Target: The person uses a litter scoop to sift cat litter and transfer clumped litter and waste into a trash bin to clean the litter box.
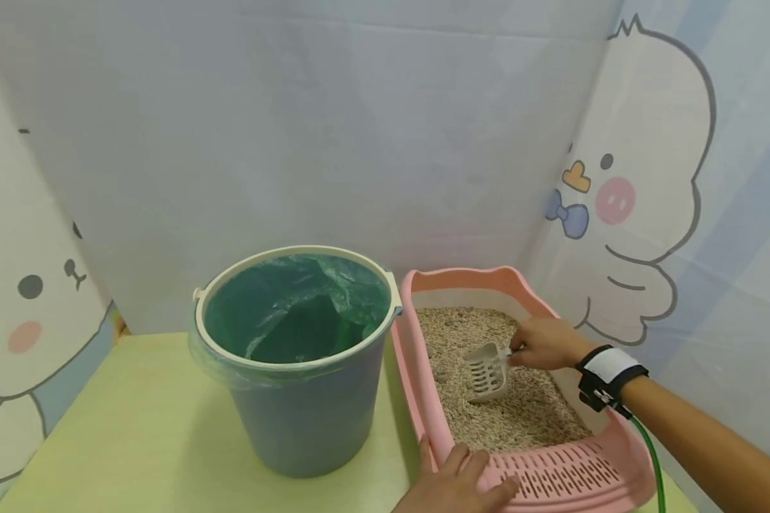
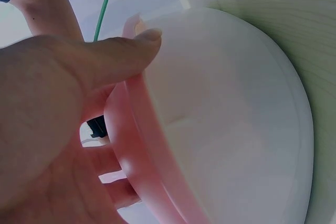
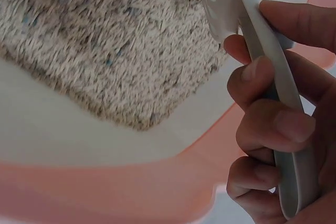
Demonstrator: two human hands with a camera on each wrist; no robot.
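Scoop (image 1: 488,370) head down-left, handle up-right

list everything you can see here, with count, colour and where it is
litter tray: 1, pink rim over a white base, right side of the table
litter: one bed of beige granules, filling the tray
scoop: 1, white, slotted, its head resting on the litter mid-tray
bucket: 1, grey-blue with a cream rim, left of the tray and close against it
bag liner: 1, green, inside the bucket and folded over its rim
table: 1, pale yellow-green, under everything
backdrop: pale blue with white cartoon animals, behind and at both sides
wrist strap: 1, black and white, on the right wrist
cable: 1, green, running from the strap
left hand: grips the tray's near left corner
right hand: grips the scoop's handle
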